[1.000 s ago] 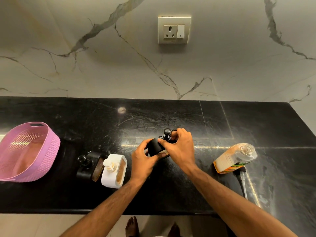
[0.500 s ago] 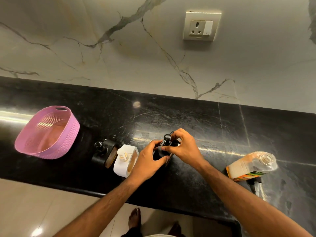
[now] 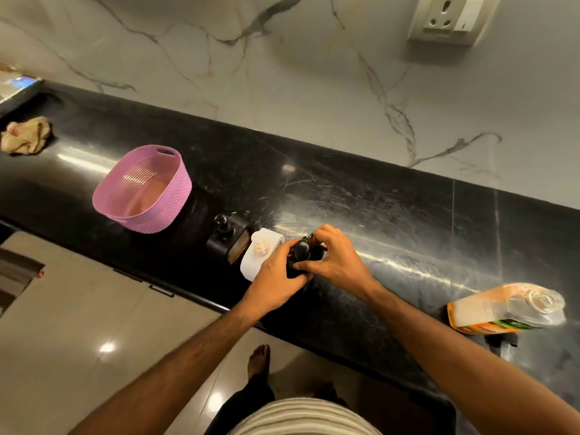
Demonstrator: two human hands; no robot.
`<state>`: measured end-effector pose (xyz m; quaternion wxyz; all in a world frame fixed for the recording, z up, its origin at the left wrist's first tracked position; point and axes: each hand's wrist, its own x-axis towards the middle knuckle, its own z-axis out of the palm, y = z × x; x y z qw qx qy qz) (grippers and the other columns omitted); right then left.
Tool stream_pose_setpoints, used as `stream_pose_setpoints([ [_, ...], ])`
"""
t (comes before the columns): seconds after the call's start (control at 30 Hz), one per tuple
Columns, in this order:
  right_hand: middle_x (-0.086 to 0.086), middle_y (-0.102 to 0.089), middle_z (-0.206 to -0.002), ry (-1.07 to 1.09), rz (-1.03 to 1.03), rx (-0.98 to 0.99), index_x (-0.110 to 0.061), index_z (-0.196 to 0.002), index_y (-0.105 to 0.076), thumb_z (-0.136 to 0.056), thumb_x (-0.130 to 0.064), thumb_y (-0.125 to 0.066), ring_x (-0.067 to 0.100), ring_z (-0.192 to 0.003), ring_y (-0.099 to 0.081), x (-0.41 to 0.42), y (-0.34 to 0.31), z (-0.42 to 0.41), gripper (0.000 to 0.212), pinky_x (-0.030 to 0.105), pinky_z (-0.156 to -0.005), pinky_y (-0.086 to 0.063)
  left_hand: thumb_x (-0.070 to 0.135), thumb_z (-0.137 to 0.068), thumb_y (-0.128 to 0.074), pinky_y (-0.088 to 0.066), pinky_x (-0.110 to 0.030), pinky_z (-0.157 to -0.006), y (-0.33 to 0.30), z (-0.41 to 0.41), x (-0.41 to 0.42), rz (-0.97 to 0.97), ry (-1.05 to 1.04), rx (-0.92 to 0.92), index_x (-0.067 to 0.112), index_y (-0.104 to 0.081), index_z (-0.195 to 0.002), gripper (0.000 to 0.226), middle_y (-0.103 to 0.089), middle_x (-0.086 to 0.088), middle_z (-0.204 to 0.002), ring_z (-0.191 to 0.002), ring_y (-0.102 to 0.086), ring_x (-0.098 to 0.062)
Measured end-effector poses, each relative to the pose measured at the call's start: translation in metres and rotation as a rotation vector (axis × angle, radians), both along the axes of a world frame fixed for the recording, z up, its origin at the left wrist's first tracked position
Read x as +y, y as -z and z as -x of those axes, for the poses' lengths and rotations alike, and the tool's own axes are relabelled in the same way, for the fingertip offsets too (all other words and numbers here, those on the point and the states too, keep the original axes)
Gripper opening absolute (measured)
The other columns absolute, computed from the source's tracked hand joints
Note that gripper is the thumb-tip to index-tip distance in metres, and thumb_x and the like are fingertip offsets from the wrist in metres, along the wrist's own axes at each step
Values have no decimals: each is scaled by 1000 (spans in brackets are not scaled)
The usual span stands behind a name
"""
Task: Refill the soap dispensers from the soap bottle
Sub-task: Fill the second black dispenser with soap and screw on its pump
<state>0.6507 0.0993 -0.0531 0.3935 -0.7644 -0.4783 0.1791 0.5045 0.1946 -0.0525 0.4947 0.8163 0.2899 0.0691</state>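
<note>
A black soap dispenser [image 3: 302, 253] stands on the black counter between both my hands. My left hand [image 3: 276, 276] grips its body from the left. My right hand [image 3: 337, 257] curls round its pump head, thumb and fingers pinching it. Right beside it on the left stands a white dispenser [image 3: 258, 254], and further left another black dispenser [image 3: 226, 235] with an amber side. The soap bottle [image 3: 505, 309], clear with orange-white contents and no cap visible on its mouth, stands far right near the counter's front edge.
A pink perforated basket [image 3: 142, 188] sits on the counter [image 3: 392, 215] to the left. A crumpled beige cloth [image 3: 26, 135] lies at the far left. A wall socket [image 3: 450, 18] is above. The counter's front edge runs close under my wrists, tiled floor below.
The view has swung left and tilted. My hands have carried the black dispenser left until it stands right beside the white one; both hands keep their hold.
</note>
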Motion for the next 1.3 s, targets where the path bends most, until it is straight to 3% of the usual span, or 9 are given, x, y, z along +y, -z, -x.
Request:
stream_pose_setpoints([
  [0.17, -5, -51, -84, -31, 9, 21, -23, -77, -55, -66, -33, -93, 18, -81, -50, 3, 4, 6, 40, 24, -67, -35, 22, -84, -76, -50, -24, -99, 5, 8, 1, 4, -6, 11, 25, -50, -136, 58, -64, 12, -121, -116, -61, -4],
  [0.33, -8, -50, -86, -29, 19, 30, -22, -81, -56, -67, -36, -92, 17, -84, -51, 4, 8, 4, 41, 23, -68, -35, 18, -86, -75, -45, -9, -95, 3, 9, -3, 24, -26, 2, 25, -48, -140, 61, -62, 13, -125, -118, -58, -1],
  [0.5, -3, -54, -92, -54, 39, 46, -14, -91, -61, -66, -44, -89, 19, -89, -51, 2, 9, 4, 47, 27, -73, -40, 17, -85, -76, -41, -14, -107, 2, 9, -5, 49, -34, -11, 23, -37, -150, 77, -56, 10, -138, -129, -51, -2],
  [0.63, -10, -59, -111, -78, 1, 146, -30, -114, -60, -69, -54, -80, 12, -110, -54, -6, -3, 4, 54, 22, -91, -44, 39, -73, -72, -38, -35, -118, -3, 9, -5, 66, -35, -49, 24, -22, -157, 98, -42, 5, -155, -143, -39, -7],
  [0.77, -12, -55, -128, -50, -34, 185, -30, -128, -54, -84, -53, -73, 7, -124, -49, -17, -17, 2, 53, 18, -100, -39, 38, -79, -70, -26, -26, -120, -18, 5, -7, -2, -4, -134, 20, -15, -160, 99, -28, 6, -162, -148, -24, -2],
  [0.87, -14, -49, -133, 14, -69, 123, -27, -135, -50, -93, -49, -66, 4, -128, -45, -26, -29, -1, 50, 15, -101, -36, 32, -85, -70, -23, -27, -124, -34, -2, -7, -108, 30, -237, 16, -17, -159, 93, -25, 6, -164, -150, -20, 0],
  [1.1, -6, -46, -141, 319, -143, -211, -21, -141, -46, -99, -51, -54, 12, -131, -40, -64, -51, -12, 53, 30, -110, -36, 23, -91, -66, -19, -59, -123, -65, -51, -15, -244, 206, -428, 13, -25, -157, 78, -24, 14, -163, -155, -13, -11],
  [1.17, -3, -47, -142, 435, -147, -276, -20, -141, -47, -99, -48, -55, 14, -132, -41, -85, -54, -17, 52, 35, -111, -38, 25, -91, -66, -21, -54, -124, -68, -70, -25, -208, 266, -432, 15, -29, -156, 75, -26, 19, -160, -154, -18, -10],
  [1.3, 2, -50, -142, 652, -121, -409, -16, -140, -49, -97, -40, -61, 19, -130, -44, -137, -63, -27, 51, 36, -110, -40, 34, -95, -58, -30, -35, -122, -70, -105, -55, -50, 384, -437, 20, -39, -151, 61, -42, 8, -155, -145, -35, -5],
])
